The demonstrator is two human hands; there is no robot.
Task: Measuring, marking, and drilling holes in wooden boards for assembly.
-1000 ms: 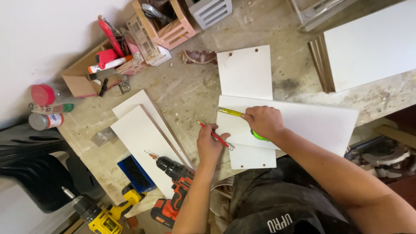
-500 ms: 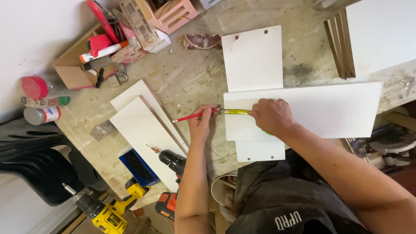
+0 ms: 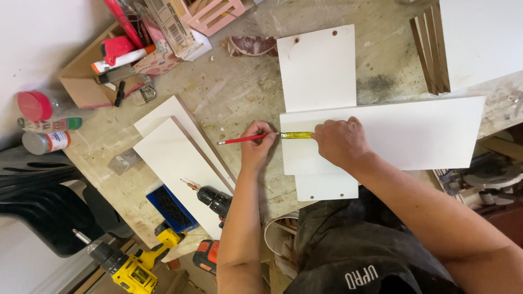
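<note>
My left hand [image 3: 257, 144] grips a red pencil [image 3: 237, 140] with its tip at the left edge of a long white board [image 3: 414, 133]. My right hand [image 3: 340, 142] rests on that board and holds a tape measure, whose yellow blade [image 3: 297, 135] runs left to the board's edge beside the pencil tip. The long board lies across a narrower white panel [image 3: 317, 68] with small holes near its ends.
Two white panels [image 3: 174, 155] lie at the left. A black-and-red drill [image 3: 212, 198] and a yellow drill [image 3: 128, 267] sit at the near edge beside a blue bit case [image 3: 170, 209]. Cans, bottles and a box of clutter [image 3: 109, 60] stand at the back left. More boards [image 3: 468, 41] lie at the back right.
The view has shifted, so the boards sit lower in frame. My left hand swung the pencil from angled to level, tip at the board's edge. My right hand stretched the yellow blade leftward.
</note>
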